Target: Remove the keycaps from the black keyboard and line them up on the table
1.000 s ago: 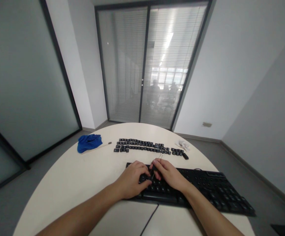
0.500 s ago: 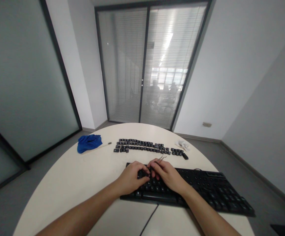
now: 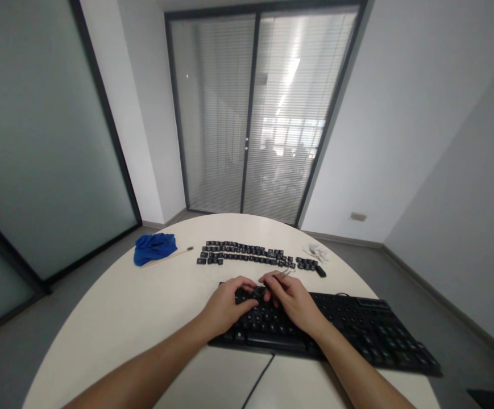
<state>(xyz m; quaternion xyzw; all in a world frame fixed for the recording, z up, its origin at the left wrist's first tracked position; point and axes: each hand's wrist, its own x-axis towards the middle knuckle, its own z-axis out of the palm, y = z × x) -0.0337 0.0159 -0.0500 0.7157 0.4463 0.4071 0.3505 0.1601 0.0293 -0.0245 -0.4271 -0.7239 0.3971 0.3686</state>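
A black keyboard (image 3: 281, 341) lies at the near side of the table, several of its upper keys off. My left hand (image 3: 228, 301) rests over its left part, thumb and forefinger apart, beside a small dark piece (image 3: 259, 292) whose kind I cannot make out. My right hand (image 3: 291, 298) is closed close to it, fingers curled over the keyboard. From its grip sticks a wire keycap puller (image 3: 288, 272), two thin metal prongs pointing away; most of its body is hidden. Loose black keycaps (image 3: 247, 257) lie in curved rows behind the keyboard.
On the pale round table (image 3: 153, 307), a blue cloth (image 3: 155, 248) and a thin brush (image 3: 174, 254) lie at the far left. White gloves or cloth (image 3: 316, 251) sit at the far right. A black cable (image 3: 258, 379) runs from the keyboard's front edge.
My left thumb and forefinger have parted from a near pinch. My right hand has shifted slightly right, the prongs moving with it, and a dark piece now shows between the hands.
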